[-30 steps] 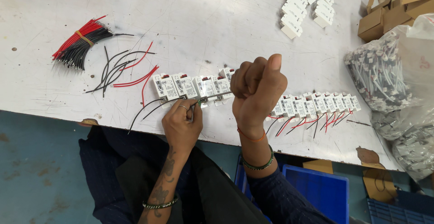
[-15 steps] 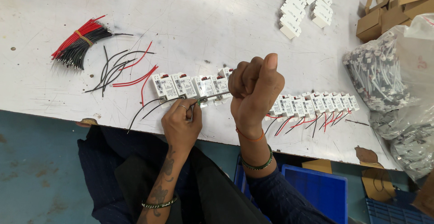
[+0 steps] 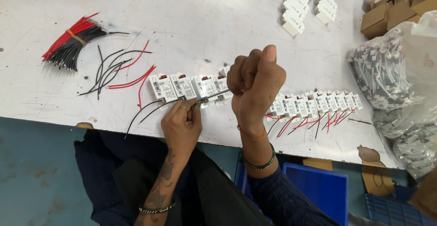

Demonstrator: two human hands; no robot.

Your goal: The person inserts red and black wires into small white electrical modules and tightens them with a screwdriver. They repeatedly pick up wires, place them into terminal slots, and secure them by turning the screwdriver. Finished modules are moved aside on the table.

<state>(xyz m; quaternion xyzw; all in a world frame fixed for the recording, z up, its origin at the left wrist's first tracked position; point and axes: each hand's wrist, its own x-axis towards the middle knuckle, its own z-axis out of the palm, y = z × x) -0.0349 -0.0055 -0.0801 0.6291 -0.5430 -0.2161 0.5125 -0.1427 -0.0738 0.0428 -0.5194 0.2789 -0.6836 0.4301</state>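
Counts on the white table (image 3: 227, 21)

Two hands: left hand (image 3: 181, 125), right hand (image 3: 255, 84). One tied wire bundle (image 3: 68, 43). Four white modules (image 3: 189, 88) left of the fist, about nine wired modules (image 3: 318, 104) right. Roughly eight stacked modules (image 3: 309, 0). Two cardboard boxes (image 3: 391, 12). One blue bin (image 3: 318, 189).

The white table (image 3: 218, 21) is looking matt, scratched and scuffed. The small white modules (image 3: 182, 87) are looking like smooth plastic, the boxes (image 3: 387, 14) like plain cardboard.

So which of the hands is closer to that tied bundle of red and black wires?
Left. The left hand sits at the table's near edge, below and right of the bundle; the right hand is a raised fist further right.
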